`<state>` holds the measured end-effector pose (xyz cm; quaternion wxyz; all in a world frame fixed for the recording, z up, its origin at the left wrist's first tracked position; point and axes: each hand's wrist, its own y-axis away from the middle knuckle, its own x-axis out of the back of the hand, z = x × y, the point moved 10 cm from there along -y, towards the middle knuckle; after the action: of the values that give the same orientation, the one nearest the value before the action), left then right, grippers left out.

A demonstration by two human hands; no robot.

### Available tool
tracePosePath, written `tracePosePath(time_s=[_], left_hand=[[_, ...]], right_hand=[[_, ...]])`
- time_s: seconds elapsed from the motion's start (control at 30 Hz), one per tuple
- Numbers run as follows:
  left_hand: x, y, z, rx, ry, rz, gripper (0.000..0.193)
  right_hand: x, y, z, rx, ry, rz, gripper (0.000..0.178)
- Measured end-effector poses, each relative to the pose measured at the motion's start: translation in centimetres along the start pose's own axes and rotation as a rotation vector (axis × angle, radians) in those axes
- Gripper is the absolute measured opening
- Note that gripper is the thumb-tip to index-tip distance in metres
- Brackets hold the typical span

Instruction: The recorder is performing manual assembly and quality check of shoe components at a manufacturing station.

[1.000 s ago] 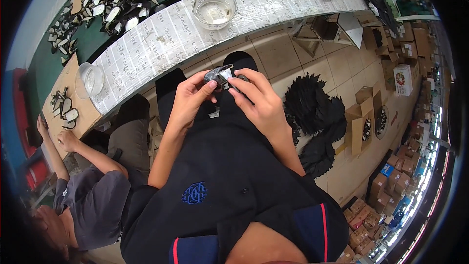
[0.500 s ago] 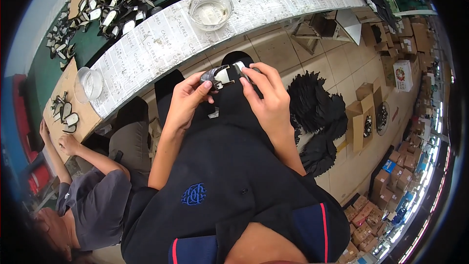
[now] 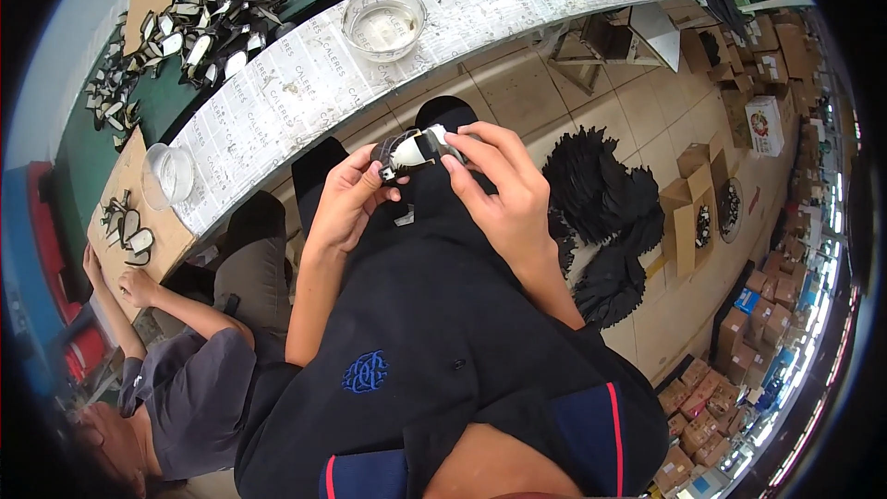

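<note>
Held piece (image 3: 405, 155): turned since 1 second ago, so its pale inner face now shows more fully; it sits above the person's lap, between the 2 hands and apart from the desk.
Left hand (image 3: 342, 203): thumb and fingers grasping the dark end of that piece.
Right hand (image 3: 504, 183): fingers pinching its pale end (image 3: 438, 137), a dark band lying between there and the inner face; whether these are 1 part or 2, I cannot tell from where I stand.
Desk (image 3: 277, 102): covered in silvery printed sheeting, ahead of the person's knees.
Round bowl (image 3: 384, 54): clear-walled, standing on the sheeting.
Pile (image 3: 198, 48): many small dark-and-pale pieces, heaped on green beyond the sheeting.
Cardboard (image 3: 176, 233): lying at the left, with a few similar pieces on it and a 2nd clear bowl (image 3: 167, 176) near its far end.
Co-worker's hand (image 3: 139, 288): beside the cardboard's near edge.
Floor (image 3: 517, 97): pale tiles, a ragged black heap (image 3: 591, 180) at the right, an open carton (image 3: 681, 245) just beyond it.
</note>
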<state>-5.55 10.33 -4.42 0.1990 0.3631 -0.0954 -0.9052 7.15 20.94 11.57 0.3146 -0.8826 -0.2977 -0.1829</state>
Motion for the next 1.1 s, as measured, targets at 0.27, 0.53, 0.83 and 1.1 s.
tracePosePath(time_s=[0.27, 0.53, 0.83, 1.1], left_hand=[[-0.1, 0.1, -0.4, 0.042, 0.139, -0.078, 0.032], [-0.4, 0.2, -0.4, 0.051, 0.206, -0.101, 0.031], [-0.3, 0.2, -0.1, 0.029, 0.121, -0.041, 0.029], [-0.8, 0.4, 0.9, -0.015, 0.022, 0.023, 0.026]], right_hand=[[0.8, -0.3, -1.5, 0.046, 0.05, 0.039, 0.025], [1.3, -0.2, -1.1, 0.033, 0.068, 0.083, 0.025], [0.4, 0.0, -1.3, 0.042, -0.006, 0.005, 0.026], [-1.6, 0.8, -0.8, -0.013, -0.08, -0.063, 0.028]])
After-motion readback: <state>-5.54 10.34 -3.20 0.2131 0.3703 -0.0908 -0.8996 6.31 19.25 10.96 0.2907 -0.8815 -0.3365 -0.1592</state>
